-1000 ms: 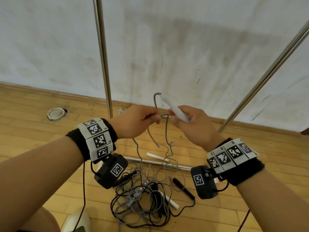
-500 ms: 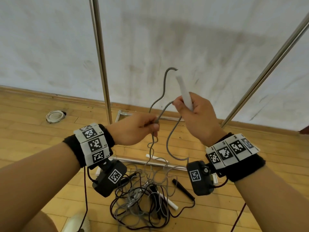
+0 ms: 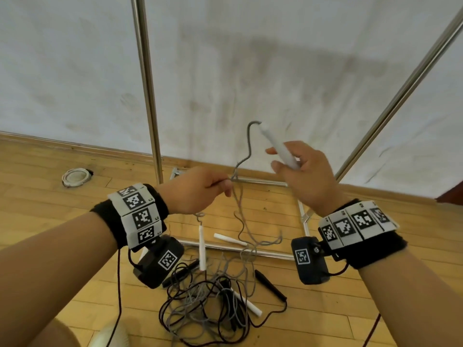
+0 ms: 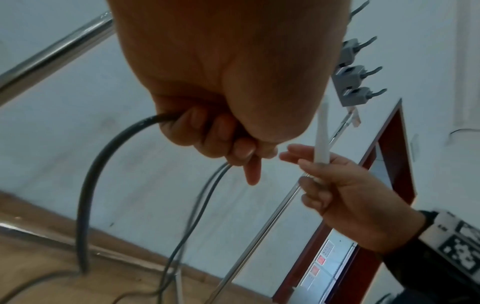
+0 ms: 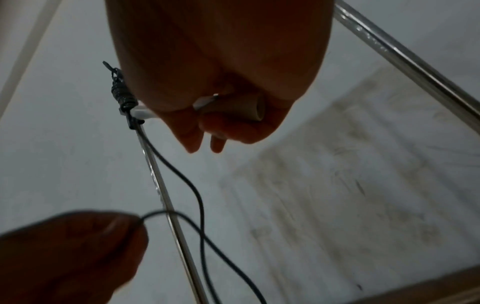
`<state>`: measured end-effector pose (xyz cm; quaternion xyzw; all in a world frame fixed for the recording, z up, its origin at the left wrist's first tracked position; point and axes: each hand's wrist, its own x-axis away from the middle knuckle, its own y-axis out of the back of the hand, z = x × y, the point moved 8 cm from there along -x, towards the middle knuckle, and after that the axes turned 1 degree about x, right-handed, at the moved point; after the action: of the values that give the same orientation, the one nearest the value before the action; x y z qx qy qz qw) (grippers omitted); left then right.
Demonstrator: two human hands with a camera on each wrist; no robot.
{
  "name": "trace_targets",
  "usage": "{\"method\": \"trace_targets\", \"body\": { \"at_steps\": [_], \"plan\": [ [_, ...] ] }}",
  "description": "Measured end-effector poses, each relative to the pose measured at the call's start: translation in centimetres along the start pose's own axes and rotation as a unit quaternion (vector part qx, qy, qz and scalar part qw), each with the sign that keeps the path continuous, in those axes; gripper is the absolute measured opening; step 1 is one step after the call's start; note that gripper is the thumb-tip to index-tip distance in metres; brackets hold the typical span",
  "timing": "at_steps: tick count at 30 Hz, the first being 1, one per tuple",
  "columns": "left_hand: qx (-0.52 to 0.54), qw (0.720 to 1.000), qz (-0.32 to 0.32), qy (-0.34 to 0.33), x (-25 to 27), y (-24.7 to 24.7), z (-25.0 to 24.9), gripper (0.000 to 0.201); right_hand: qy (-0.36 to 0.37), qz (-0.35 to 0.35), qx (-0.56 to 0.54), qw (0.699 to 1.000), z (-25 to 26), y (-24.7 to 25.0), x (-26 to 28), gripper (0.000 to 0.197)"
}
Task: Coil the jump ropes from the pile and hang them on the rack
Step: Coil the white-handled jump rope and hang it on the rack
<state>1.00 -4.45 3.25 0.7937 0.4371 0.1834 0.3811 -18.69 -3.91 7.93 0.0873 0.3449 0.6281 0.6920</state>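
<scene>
1. The right hand (image 3: 304,176) held a white handle (image 3: 278,146) of a grey jump rope (image 3: 248,146), thumb and curled fingers wrapped round its lower half, the free end pointing up and away toward the wall.
2. The grey cord left the top of that handle, bent over and ran down to the left hand (image 3: 198,190), which pinched it between thumb and fingertips, with the other fingers curled. The left wrist view showed two strands passing under those fingers.
3. Below the left hand the cord hung slack in loose waves. A second white handle (image 3: 201,247) dangled upright near it, seemingly the same rope's other end, though the join was too small to tell.
4. The rest lay on the wooden floor as a pile (image 3: 213,301) of grey and dark cords, tangled together with white and black handles.
5. The rack's metal uprights (image 3: 147,96) stood behind the hands, against the wall; no rope hung on what could be seen of them.
6. The cord looked thin, light and limp, with kinks that it kept, so it would probably snag in the tangle and spring out of a loose coil.
7. The handle looked rigid and smooth, the surest place to hold; the cord likely needed a firm pinch close to each new loop.
</scene>
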Motion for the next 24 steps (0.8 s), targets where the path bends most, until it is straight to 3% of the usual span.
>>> {"method": "trace_targets", "body": {
  "at_steps": [4, 6, 7, 11, 18, 24],
  "plan": [
    [0.013, 0.999, -0.003, -0.042, -0.1, 0.9, -1.9, 0.03, 0.035, 0.112, 0.047, 0.992, 1.9, -3.4, 0.7, 0.024],
    [0.041, 0.997, -0.02, -0.06, -0.1, 1.6, -2.6, 0.031, 0.034, 0.119, 0.053, 0.991, 2.7, -3.8, 0.6, 0.012],
    [0.049, 0.996, -0.035, -0.061, -0.1, 2.1, -2.7, 0.031, 0.03, 0.112, 0.054, 0.992, 2.9, -3.7, 0.4, 0.007],
    [0.067, 0.994, -0.067, -0.051, 0.0, 3.2, -1.8, 0.03, 0.043, 0.082, 0.071, 0.993, 3.5, -3.2, 0.1, 0.019],
    [-0.028, 0.995, 0.094, 0.036, 0.9, -1.0, 2.8, 0.017, 0.02, -0.087, -0.005, 0.996, 2.6, 0.8, -0.2, 0.021],
    [0.001, 0.996, 0.081, 0.049, 0.8, -0.9, 3.7, 0.02, -0.027, -0.1, -0.021, 0.994, 1.6, 1.5, -1.5, 0.013]
  ]
}}
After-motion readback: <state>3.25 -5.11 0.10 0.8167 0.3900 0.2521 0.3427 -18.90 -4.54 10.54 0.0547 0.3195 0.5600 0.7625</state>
